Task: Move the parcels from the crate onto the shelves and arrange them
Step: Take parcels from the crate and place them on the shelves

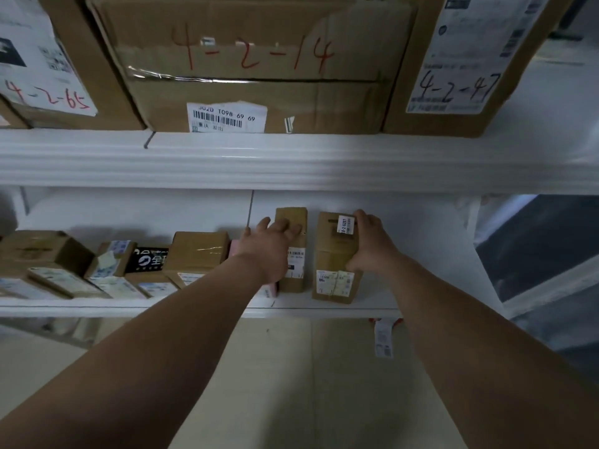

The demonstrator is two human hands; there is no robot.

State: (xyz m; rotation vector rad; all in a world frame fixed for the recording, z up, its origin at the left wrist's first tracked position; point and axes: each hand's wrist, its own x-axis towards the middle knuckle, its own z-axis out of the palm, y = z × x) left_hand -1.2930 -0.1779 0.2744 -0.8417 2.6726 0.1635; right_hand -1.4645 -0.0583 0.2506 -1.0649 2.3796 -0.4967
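The right hand (369, 249) gripped the upright wide box (334, 254). The narrow box (296, 275) stood just beside it at 9 o'clock, under the left hand (272, 249), whose fingers seemed straight.

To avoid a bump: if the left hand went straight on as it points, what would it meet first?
The left hand lies on the narrow box; straight on, it would probably meet the white back wall, though depth is unclear.
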